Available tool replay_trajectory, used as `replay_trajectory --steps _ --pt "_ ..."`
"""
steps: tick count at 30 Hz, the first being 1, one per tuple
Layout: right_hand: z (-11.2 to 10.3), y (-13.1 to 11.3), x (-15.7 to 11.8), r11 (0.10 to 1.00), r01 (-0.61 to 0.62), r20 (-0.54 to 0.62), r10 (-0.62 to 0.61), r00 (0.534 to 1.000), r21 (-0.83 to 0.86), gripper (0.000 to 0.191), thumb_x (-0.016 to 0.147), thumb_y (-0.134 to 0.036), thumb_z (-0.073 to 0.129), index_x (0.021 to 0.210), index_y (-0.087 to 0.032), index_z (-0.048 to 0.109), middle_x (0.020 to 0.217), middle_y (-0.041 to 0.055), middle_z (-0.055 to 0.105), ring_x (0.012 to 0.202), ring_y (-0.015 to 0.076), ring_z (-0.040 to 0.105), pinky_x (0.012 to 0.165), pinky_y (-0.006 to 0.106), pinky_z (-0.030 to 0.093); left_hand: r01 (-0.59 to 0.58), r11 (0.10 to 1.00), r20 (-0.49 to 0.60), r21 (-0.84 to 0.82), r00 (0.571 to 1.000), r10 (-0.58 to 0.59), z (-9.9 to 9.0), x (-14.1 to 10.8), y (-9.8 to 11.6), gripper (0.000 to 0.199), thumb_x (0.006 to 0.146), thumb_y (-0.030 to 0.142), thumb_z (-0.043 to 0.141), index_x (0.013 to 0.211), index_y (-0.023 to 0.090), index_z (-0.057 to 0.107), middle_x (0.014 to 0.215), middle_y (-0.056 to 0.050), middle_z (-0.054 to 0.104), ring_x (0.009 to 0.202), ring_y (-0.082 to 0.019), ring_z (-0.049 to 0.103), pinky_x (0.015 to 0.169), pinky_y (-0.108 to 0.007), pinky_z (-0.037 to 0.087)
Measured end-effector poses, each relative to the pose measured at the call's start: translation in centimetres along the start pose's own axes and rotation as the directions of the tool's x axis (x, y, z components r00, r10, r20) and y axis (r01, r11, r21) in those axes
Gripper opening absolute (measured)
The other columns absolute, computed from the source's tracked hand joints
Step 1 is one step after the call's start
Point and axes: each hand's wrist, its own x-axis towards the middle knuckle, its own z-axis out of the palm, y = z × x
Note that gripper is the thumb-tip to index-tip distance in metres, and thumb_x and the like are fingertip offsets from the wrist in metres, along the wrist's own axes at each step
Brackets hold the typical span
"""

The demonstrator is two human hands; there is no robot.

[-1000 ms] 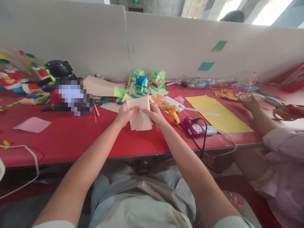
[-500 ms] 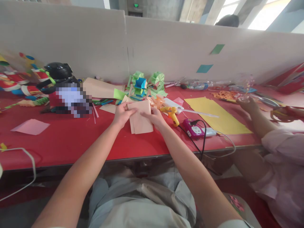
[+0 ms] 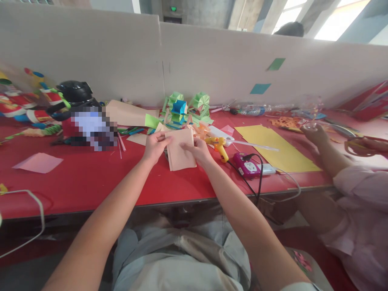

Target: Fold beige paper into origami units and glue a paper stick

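Between my two hands is a small stack of tan paper sheets [image 3: 182, 151], held up just over the red table. My left hand [image 3: 156, 146] pinches the upper left edge, thumb on the front face. On the other side my right hand [image 3: 200, 150] grips the right edge, its thumb also lying on the front. The fingers behind the paper are hidden. A yellow glue gun [image 3: 220, 147] lies just right of my right hand. Behind the stack are green and blue folded paper pieces [image 3: 179, 107] and some peach folded paper [image 3: 200, 131].
A purple power socket [image 3: 247, 165] with cords and a yellow sheet [image 3: 277, 147] lie to the right. Pink paper [image 3: 38, 162] is on the left, near a black helmet-like object [image 3: 75, 92]. At far right a co-worker's hand holds scissors [image 3: 365, 145]. A partition [image 3: 91, 44] stands behind.
The tan sheets have come closer together, with their lower left edges now nearly lined up. My left hand has shifted very slightly.
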Motion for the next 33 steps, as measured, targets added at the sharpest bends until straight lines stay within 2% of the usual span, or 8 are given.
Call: replay_trajectory --steps 9,13,24,33 --pt "0.0 -0.1 -0.1 1.000 0.006 -0.035 -0.006 0.999 -0.022 0.047 0.053 -0.043 0.092 0.088 -0.016 0.074 0.089 0.0072 0.078 0.080 0.0251 0.072 0.072 0.035 0.057 0.022 0.999 0.057 -0.036 0.998 -0.020 0.2 -0.1 0.3 0.051 0.056 0.041 0.092 0.094 0.011 0.074 0.086 -0.012 0.079 0.085 -0.028 0.075 0.080 -0.040 0.061" --pt "0.0 -0.2 -0.2 1.000 0.013 -0.013 -0.013 1.000 -0.008 0.047 0.053 -0.043 0.092 0.088 -0.016 0.074 0.091 0.0080 0.078 0.081 0.0252 0.072 0.073 0.036 0.058 0.048 0.997 0.081 -0.053 0.996 -0.043 0.3 -0.3 0.6 0.050 0.056 0.040 0.091 0.093 0.011 0.074 0.085 -0.011 0.079 0.081 -0.027 0.075 0.080 -0.041 0.062" --pt "0.1 -0.4 -0.3 0.998 0.010 -0.046 -0.013 0.999 -0.058 0.047 0.053 -0.044 0.092 0.087 -0.017 0.073 0.089 0.0078 0.077 0.081 0.0251 0.071 0.069 0.035 0.057 0.091 0.994 0.076 -0.067 0.993 -0.086 0.5 -0.6 1.1 0.048 0.055 0.039 0.091 0.090 0.011 0.073 0.082 -0.010 0.078 0.080 -0.027 0.075 0.078 -0.041 0.062" --pt "0.0 -0.2 -0.1 0.999 0.015 -0.035 -0.016 0.999 -0.032 0.048 0.052 -0.043 0.092 0.087 -0.017 0.073 0.089 0.0079 0.076 0.081 0.0254 0.070 0.071 0.037 0.057 0.069 0.997 0.087 -0.036 0.994 -0.066 0.4 -0.4 0.9 0.045 0.064 0.042 0.087 0.093 0.011 0.074 0.084 -0.011 0.077 0.084 -0.027 0.075 0.077 -0.039 0.062"
